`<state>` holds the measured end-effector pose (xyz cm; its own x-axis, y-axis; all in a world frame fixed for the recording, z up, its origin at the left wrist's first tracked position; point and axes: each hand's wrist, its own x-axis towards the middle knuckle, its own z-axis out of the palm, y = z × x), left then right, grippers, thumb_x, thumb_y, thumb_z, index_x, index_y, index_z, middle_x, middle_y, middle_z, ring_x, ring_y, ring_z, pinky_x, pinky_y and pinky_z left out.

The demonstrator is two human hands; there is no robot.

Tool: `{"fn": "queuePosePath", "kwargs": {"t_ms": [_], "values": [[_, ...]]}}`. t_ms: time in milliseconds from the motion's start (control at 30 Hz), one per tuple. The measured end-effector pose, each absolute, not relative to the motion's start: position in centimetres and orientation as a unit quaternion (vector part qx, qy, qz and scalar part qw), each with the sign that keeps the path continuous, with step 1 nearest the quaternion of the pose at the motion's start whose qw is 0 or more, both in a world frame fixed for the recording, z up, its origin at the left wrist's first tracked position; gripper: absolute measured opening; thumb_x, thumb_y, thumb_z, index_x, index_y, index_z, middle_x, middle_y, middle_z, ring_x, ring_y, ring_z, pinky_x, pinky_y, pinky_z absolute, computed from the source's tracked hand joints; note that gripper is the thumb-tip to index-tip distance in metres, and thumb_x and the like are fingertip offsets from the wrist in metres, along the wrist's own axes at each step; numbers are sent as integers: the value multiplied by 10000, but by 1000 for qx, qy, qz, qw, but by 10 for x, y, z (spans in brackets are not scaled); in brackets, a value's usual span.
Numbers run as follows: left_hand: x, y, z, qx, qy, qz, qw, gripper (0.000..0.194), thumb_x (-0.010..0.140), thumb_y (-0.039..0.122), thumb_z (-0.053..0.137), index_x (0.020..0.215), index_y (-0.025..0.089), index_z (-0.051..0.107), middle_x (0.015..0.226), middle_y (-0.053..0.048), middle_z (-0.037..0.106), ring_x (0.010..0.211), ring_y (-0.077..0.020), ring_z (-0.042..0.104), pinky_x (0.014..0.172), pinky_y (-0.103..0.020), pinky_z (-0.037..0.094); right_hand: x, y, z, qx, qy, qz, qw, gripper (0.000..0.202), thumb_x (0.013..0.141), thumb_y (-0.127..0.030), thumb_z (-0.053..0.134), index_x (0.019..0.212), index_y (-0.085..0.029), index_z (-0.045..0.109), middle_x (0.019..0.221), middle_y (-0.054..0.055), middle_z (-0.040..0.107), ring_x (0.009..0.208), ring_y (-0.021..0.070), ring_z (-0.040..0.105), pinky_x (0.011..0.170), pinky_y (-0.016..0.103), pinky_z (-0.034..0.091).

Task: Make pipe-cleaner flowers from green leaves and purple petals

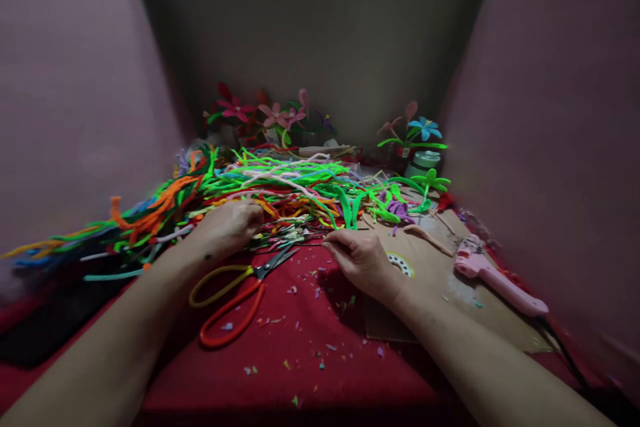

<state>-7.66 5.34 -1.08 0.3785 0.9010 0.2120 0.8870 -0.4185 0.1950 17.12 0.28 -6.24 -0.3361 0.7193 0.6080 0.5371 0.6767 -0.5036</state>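
My left hand [235, 221] is closed, its fingers curled at the front edge of a pile of fuzzy pipe cleaners [280, 180]; what it grips is hidden. With thumb and forefinger together, my right hand [357, 257] pinches one end of a thin dark wire [311, 245] that runs left toward the other hand. Between the hands lies a bunch of thin stems with pale tips [290, 232]. Just below them, scissors [260, 272] with one yellow and one red handle rest on the red cloth, blades slightly parted.
A pink glue gun [500, 283] lies on a cardboard sheet [435, 307] at right, its cord trailing forward. Pipe-cleaner flowers [275, 115] stand at the back, with a blue flower [425, 128] above a pale jar [424, 161]. Colourful scraps [320, 347] dot the red cloth [280, 380].
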Motion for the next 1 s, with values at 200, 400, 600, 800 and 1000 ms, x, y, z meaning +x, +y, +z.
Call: {"fn": "queuePosePath", "kwargs": {"t_ms": [200, 400, 600, 800, 1000], "values": [[-71, 49, -7, 835, 541, 102, -9, 163, 731, 280, 486, 654, 213, 613, 706, -23, 625, 683, -162, 548, 628, -245, 396, 172, 3, -62, -381, -809, 117, 433, 148, 811, -188, 502, 772, -164, 643, 659, 38, 651, 582, 121, 576, 578, 232, 422], [-68, 49, -10, 835, 542, 98, -16, 157, 763, 272, 466, 703, 195, 589, 735, -26, 614, 689, -158, 547, 620, -245, 387, 169, -1, -58, -399, -789, 173, 433, 145, 790, -207, 527, 764, -163, 663, 645, 30, 641, 579, 125, 569, 578, 247, 414], [-49, 30, -8, 842, 508, 180, 6, 148, 776, 284, 487, 761, 182, 594, 743, -22, 620, 672, -143, 540, 607, -235, 379, 160, -1, -51, -432, -571, 517, 469, 204, 745, -350, 586, 756, -156, 649, 541, -11, 581, 402, 87, 475, 409, 227, 353], [-22, 0, -12, 863, 454, 220, -7, 157, 825, 251, 446, 751, 168, 557, 706, -15, 580, 629, -120, 509, 586, -226, 360, 162, 7, -51, -331, -399, 667, 535, 263, 640, -306, 719, 833, -140, 651, 672, 13, 649, 460, 66, 528, 401, 178, 345], [-14, -10, -15, 864, 448, 229, 21, 198, 838, 288, 439, 740, 170, 565, 677, -15, 586, 596, -117, 499, 576, -233, 351, 161, 6, -50, -324, -389, 644, 573, 176, 609, -244, 736, 697, -129, 637, 619, -1, 633, 482, 75, 555, 433, 177, 401]]}}
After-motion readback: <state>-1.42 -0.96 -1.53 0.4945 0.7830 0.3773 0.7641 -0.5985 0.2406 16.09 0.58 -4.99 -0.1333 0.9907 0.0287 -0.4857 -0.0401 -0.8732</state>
